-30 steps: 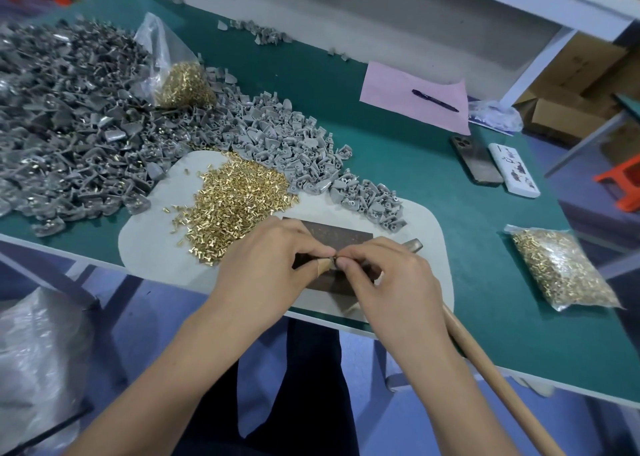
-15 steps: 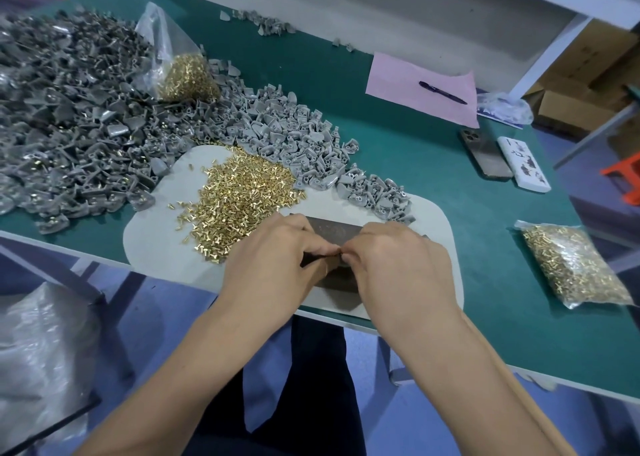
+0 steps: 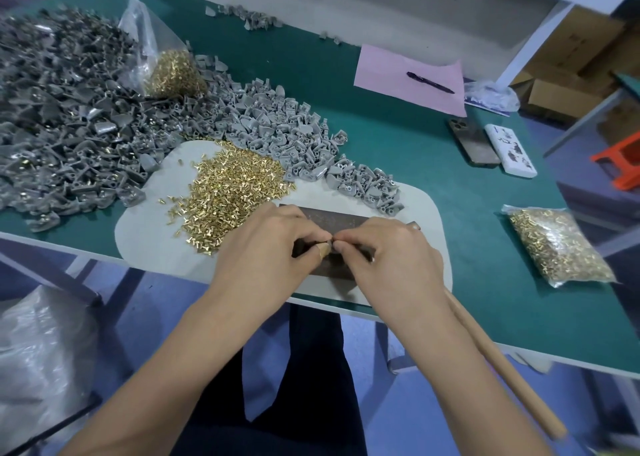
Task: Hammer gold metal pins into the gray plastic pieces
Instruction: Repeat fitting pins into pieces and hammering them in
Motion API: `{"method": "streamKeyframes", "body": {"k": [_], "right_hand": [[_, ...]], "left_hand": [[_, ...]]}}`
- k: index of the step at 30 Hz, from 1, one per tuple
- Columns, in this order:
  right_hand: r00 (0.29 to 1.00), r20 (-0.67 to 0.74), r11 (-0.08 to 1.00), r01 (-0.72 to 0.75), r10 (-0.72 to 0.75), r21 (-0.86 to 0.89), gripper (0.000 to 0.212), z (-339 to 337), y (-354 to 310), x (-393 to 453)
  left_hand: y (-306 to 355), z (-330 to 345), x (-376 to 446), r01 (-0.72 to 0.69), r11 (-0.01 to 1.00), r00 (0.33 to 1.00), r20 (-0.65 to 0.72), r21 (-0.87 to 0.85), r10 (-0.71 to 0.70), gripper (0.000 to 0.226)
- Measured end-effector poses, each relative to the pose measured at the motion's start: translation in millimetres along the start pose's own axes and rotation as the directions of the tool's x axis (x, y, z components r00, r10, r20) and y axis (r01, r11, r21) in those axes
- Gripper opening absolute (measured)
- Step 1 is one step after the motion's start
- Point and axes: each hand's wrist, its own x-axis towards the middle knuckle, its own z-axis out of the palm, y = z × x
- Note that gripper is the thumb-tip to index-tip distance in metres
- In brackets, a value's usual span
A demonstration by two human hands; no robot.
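My left hand (image 3: 270,244) and my right hand (image 3: 388,255) meet fingertip to fingertip over a dark metal block (image 3: 332,218). The left, with tape on its thumb, pinches a small gray plastic piece, mostly hidden by the fingers. The right pinches a tiny gold pin against it. A hammer's wooden handle (image 3: 502,362) runs out from under my right wrist toward the lower right; its head is almost hidden. Loose gold pins (image 3: 228,192) lie heaped on a pale mat (image 3: 156,248), with gray plastic pieces (image 3: 277,133) piled behind.
A darker heap of gray pieces (image 3: 69,126) fills the table's left. Bags of pins sit at the back left (image 3: 173,71) and at the right (image 3: 557,248). Pink paper (image 3: 391,71) with a pen (image 3: 429,82), a phone (image 3: 472,146) and a white case (image 3: 509,151) lie beyond.
Both hands stay joined over the block. My right hand has slid forward over the hammer head, which showed a second ago. The view has shifted slightly.
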Motion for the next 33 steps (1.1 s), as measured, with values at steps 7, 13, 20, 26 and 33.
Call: {"method": "streamKeyframes", "body": {"k": [7, 13, 20, 26, 33], "right_hand": [[0.946, -0.218, 0.959, -0.195, 0.239, 0.203, 0.021, -3, 41, -21], [0.898, 0.107, 0.904, -0.423, 0.428, -0.064, 0.035, -3, 74, -41], [0.913, -0.014, 0.905, -0.401, 0.407, 0.144, 0.03, -24, 69, -38], [0.98, 0.052, 0.958, -0.2, 0.194, 0.207, 0.032, -37, 38, -29], [0.991, -0.033, 0.989, -0.124, 0.127, 0.084, 0.031, -33, 21, -24]], "left_hand": [[-1, 2, 0, -0.008, 0.999, 1.0, -0.002, 0.036, 0.008, 0.007], [1, 3, 7, -0.011, 0.999, 1.0, -0.005, 0.032, 0.011, 0.004], [4, 4, 14, 0.013, 0.999, 1.0, -0.01, 0.038, -0.013, 0.006], [3, 1, 19, -0.029, 0.997, 0.999, 0.029, 0.075, 0.027, 0.004], [-1, 0, 22, -0.049, 0.989, 0.999, -0.007, 0.141, 0.051, 0.007]]}}
